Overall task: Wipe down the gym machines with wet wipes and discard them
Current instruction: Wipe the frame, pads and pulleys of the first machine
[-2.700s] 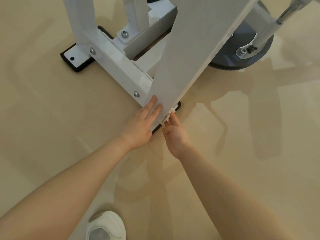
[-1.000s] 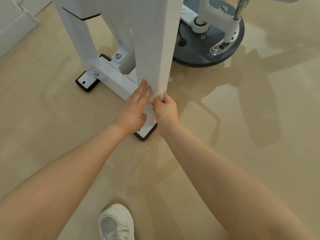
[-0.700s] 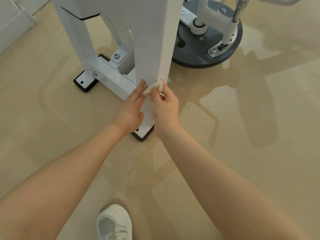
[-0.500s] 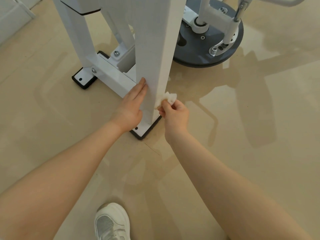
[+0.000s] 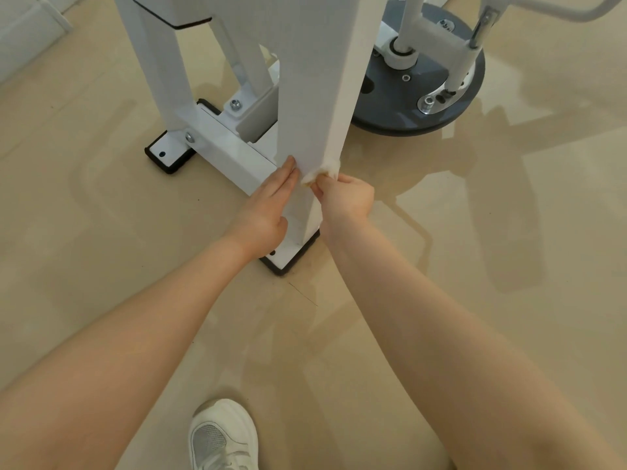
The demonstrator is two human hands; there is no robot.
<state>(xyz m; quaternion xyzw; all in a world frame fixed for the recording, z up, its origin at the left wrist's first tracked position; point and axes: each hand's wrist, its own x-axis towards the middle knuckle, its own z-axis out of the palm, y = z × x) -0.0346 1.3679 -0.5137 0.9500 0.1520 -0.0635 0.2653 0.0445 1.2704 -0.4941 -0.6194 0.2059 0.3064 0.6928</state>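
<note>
Low on the white post [image 5: 315, 96], near its foot, I've got both hands in view. Right hand [image 5: 346, 198] is pinching a crumpled wipe [image 5: 322, 171] between thumb and fingertips, and the wipe is pressed to the post's right front edge, just above that hand. Left hand [image 5: 268, 205] lies flat on the post's left face, fingers straight and together, pointing up, thumb tucked low beside the post; it holds nothing. The two hands sit either side of the post, close but apart.

Below the hands, the post meets a white base plate [image 5: 288, 256] with a black rubber rim, sitting on the beige floor [image 5: 101, 232]. Left of the post, a white crossbar [image 5: 230, 154] with bolts runs back to a second upright [image 5: 159, 62] and another black-rimmed foot [image 5: 166, 157]. Right of the post and behind it, a grey disc [image 5: 417, 106] rests on the floor, carrying white tubing and a chrome bracket. How the wipe is folded I can't quite make out; it looks bunched. Well below the post, at the bottom edge of view, a white shoe [image 5: 224, 435] stands on the floor.
</note>
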